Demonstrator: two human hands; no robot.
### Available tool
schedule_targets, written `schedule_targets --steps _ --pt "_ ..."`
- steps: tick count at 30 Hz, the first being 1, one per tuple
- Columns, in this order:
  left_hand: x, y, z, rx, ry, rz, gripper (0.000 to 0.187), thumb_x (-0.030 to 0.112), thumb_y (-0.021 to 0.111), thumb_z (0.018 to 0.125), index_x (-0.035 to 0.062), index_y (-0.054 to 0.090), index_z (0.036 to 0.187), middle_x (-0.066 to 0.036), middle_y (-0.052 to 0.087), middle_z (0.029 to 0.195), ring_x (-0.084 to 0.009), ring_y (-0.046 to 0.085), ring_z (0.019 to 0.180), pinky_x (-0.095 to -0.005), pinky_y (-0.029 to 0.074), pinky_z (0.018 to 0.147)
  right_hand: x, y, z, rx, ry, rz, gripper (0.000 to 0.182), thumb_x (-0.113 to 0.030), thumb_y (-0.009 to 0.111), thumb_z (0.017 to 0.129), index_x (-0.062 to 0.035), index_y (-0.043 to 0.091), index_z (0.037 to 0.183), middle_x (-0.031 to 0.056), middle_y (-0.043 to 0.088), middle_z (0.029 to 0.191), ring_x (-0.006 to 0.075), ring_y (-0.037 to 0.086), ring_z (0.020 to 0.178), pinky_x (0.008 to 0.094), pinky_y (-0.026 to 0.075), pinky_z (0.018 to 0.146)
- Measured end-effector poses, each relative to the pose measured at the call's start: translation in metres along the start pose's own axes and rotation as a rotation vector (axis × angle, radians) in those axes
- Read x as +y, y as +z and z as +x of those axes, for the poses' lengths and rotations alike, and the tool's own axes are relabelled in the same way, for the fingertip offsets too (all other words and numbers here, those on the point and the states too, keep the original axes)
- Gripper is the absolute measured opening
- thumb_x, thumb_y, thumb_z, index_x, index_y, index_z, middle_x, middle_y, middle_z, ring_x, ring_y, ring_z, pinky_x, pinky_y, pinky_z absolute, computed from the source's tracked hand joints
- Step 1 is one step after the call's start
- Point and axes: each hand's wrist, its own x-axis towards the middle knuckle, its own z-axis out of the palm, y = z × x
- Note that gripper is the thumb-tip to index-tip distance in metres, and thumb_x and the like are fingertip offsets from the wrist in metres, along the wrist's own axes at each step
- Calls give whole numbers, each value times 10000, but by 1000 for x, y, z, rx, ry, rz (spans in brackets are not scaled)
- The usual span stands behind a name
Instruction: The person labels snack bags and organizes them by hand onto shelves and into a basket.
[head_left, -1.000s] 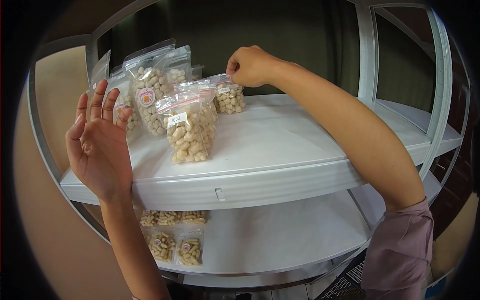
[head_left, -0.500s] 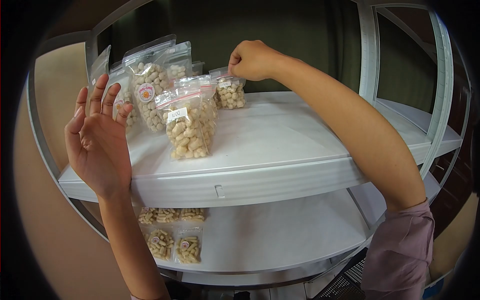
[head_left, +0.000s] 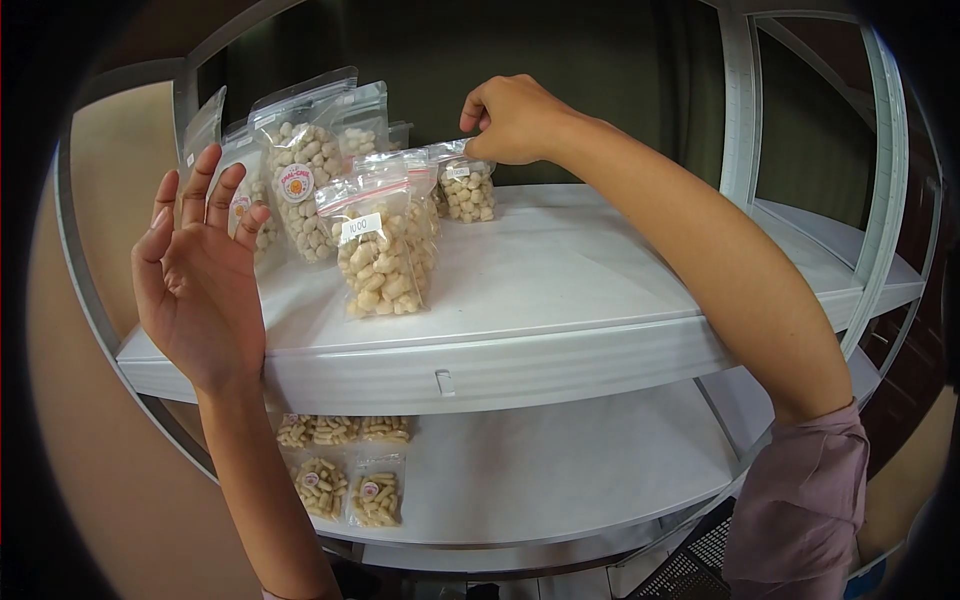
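Note:
My left hand (head_left: 205, 290) is raised at the left in front of the shelf edge, palm toward me, fingers spread and holding nothing. At the back, my right hand (head_left: 520, 125) is just above a small zip bag of pale snack pieces (head_left: 467, 195) with a white label. Its index finger and thumb are apart, and the thumb is right at the bag's top edge. In front, a clear zip bag labelled 1000 (head_left: 380, 265) stands upright, with more bags close behind it. Taller zip bags with a round sticker (head_left: 297, 185) stand to the left.
The bags stand on a white upper shelf (head_left: 570, 270). On the lower shelf (head_left: 540, 470), several small bags of snack sticks (head_left: 376, 500) lie flat at the left. A metal upright (head_left: 738, 110) rises at the right, before a dark curtain (head_left: 600, 70). A black perforated crate (head_left: 690, 560) is below.
My right hand has let go of the small bag at the back, its finger and thumb parting and shifting slightly right. My left hand has hardly moved.

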Motion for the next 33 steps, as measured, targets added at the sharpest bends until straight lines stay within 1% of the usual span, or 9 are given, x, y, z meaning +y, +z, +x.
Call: schedule_targets --steps 5,10,14,15,18,21,24,26,33 --pt "-1 -3 0 -19 -6 -34 479 314 372 841 7 341 1208 -231 278 1312 -273 334 1172 -379 336 930 -2 -5 -1 31 -1 26 375 -273 710 618 -24 626 886 118 596 840 212 583 806 309 471 736" --pt "-1 0 0 -12 40 54 461 304 370 840 11 338 1194 -226 330 1270 -262 370 1136 -363 363 891 -4 -19 -3 176 -27 -69 421 -336 701 634 -26 622 908 125 601 864 226 594 834 328 473 741" --pt "-3 13 -5 -71 189 334 455 285 374 835 13 296 1192 -218 377 1219 -248 423 1076 -345 392 827 -15 -45 -22 231 -33 -268 244 -217 603 658 -81 653 853 125 625 933 259 607 868 365 491 744" --pt "-3 14 -6 -76 186 333 455 285 374 835 13 296 1192 -218 377 1219 -248 423 1076 -345 392 827 -17 -49 -32 283 -99 -346 135 -122 565 668 -50 640 755 136 628 873 286 616 806 395 494 683" --pt "-6 16 -8 -119 246 397 422 217 383 835 12 273 1188 -213 387 1207 -249 443 1053 -342 400 799 -37 -67 -73 519 -359 -382 162 -68 597 677 60 606 777 189 618 759 267 622 720 327 495 670" --pt "-8 18 -14 -171 496 424 351 29 387 811 -12 300 1148 -175 451 1105 -229 473 991 -312 429 761 -53 -83 -117 519 -403 -225 161 -69 572 671 59 607 761 225 604 775 343 603 773 364 484 716" --pt "-7 10 -39 -74 573 327 341 30 394 810 -13 317 1139 -173 450 1106 -235 474 988 -333 435 781 -56 -82 -154 539 -502 -10 186 -98 588 685 63 603 779 215 609 798 333 606 787 383 481 718" --pt "-7 -5 -70 6 624 301 341 14 390 797 0 337 1134 -169 448 1097 -243 466 999 -355 436 783 -58 -71 -188 759 -542 -263 114 -135 618 714 -62 600 800 73 603 821 206 555 697 305 426 593" --pt "24 -73 -220 33 327 520 355 265 493 753 55 378 1015 -110 364 996 -193 394 896 -317 364 722 -47 10 -312 537 -543 -135 219 -78 732 580 -81 513 597 13 457 595 168 423 529 297 277 527"
